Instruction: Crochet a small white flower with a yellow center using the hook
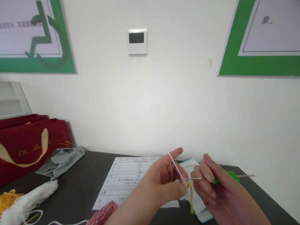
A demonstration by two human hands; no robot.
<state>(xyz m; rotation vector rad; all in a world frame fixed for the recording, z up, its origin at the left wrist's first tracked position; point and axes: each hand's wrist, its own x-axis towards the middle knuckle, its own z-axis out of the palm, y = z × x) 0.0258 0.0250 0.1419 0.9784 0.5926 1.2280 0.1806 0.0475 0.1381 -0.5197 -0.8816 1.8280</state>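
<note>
My left hand pinches a small piece of white crochet work between thumb and fingers. White yarn loops over its raised index finger and runs down to the piece. A short yellow yarn tail hangs from the work. In my right hand, closed around its green grip, is a crochet hook with a metal shaft. The hook's tip meets the white work at the left fingertips. Part of the piece is hidden behind the left thumb.
A printed sheet lies on the dark table, and a white card with a teal edge rests under the hands. At left are white yarn, yellow yarn, a grey cloth and red gift bags. A wall rises behind.
</note>
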